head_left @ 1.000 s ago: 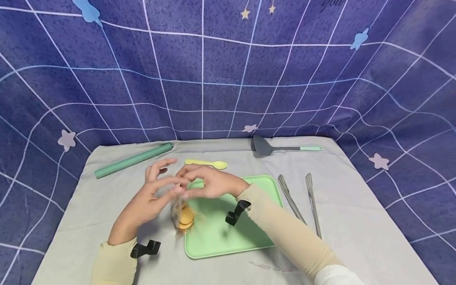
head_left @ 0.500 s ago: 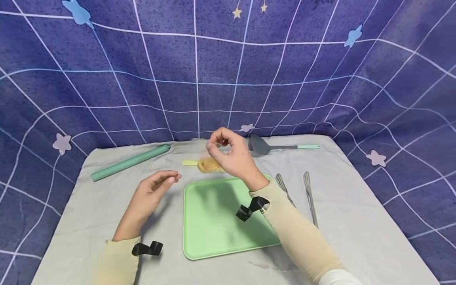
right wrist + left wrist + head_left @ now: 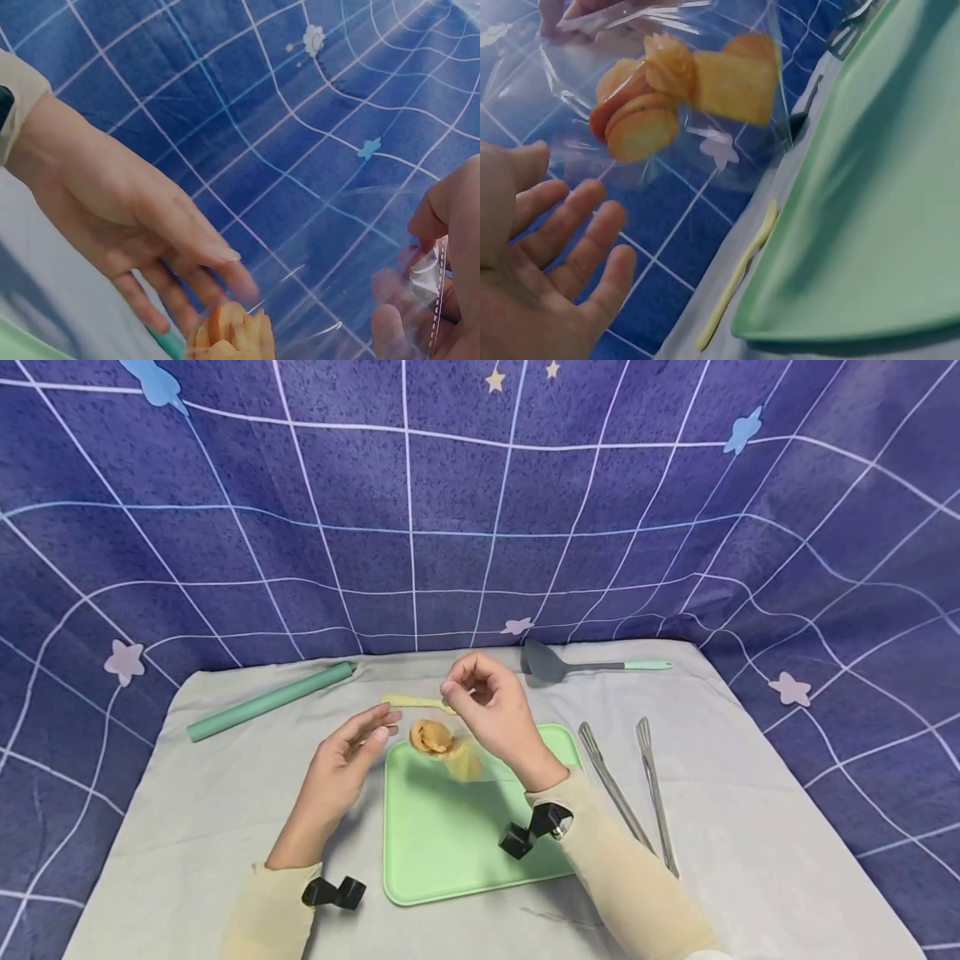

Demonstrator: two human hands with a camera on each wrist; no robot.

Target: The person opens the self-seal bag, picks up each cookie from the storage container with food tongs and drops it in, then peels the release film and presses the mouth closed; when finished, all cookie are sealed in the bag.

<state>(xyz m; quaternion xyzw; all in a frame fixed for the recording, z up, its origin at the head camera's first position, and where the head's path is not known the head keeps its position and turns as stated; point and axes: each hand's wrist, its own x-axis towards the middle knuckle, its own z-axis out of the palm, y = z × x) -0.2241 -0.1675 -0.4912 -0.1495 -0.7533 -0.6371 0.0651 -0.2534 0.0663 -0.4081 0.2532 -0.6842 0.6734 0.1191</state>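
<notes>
A clear plastic bag [image 3: 682, 127] hangs from my right hand [image 3: 498, 714], whose thumb and fingers pinch its top edge. Inside it are several orange-yellow pieces like biscuits or crackers [image 3: 431, 737], some round and one a flat square [image 3: 735, 86]. The bag overlaps the far left part of the light green tray [image 3: 450, 835] in the head view. My left hand [image 3: 341, 768] is beside the bag on its left, with fingers spread and loosely bent. In the left wrist view, its fingertips are just below the bag and nothing is in its palm.
Behind the tray lies a yellow spoon [image 3: 412, 702], partly covered by the bag. A green rod [image 3: 270, 702] lies at the back left, a grey turner [image 3: 546, 663] at the back right. Metal tongs [image 3: 656, 793] with slotted ends rest right of the tray.
The right hand first lifts the bag away from the left hand toward the back, then brings it slightly nearer. The left hand lets go, then moves up and right toward the bag.
</notes>
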